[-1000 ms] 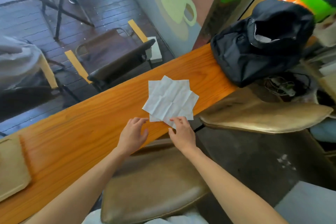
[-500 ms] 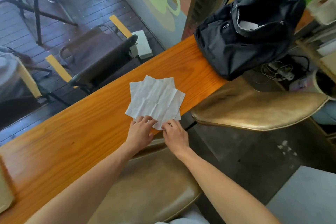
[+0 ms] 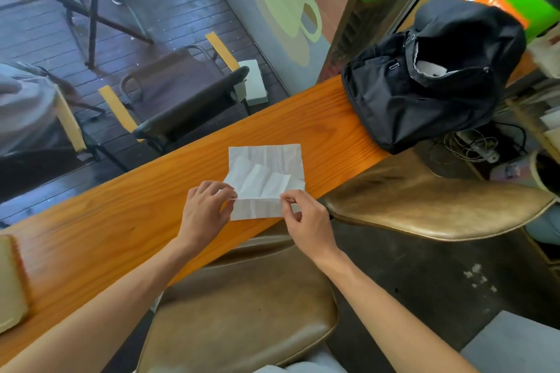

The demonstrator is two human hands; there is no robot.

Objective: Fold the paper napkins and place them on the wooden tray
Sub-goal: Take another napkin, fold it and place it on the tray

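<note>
Left hand (image 3: pixel 203 211) pinching the left end of a fold line on the top paper napkin (image 3: pixel 263 182), thumb and forefinger closed on the paper, other fingers curled loosely above the counter. Right hand (image 3: pixel 306 221) pinching the right end of that same fold, thumb and forefinger tight on the edge, remaining fingers tucked under. Between the 2 hands, a near flap of the white sheet lifted and turned toward the far side, creased and slightly wavy. Beneath it, a second napkin (image 3: pixel 266 152) lying flat, its far corners showing past the raised flap. Both sheets near the front edge of the orange wooden counter (image 3: pixel 127 209). Far left at the frame border, on that counter, a pale corner of the wooden tray (image 3: pixel 10 288), well apart from the napkins. To the right on the counter, a black backpack (image 3: pixel 424 94), well apart from the paper. Below the hands, 2 brown cushioned stool seats (image 3: pixel 242 312), 1 directly under the forearms, the other off to the right.
</note>
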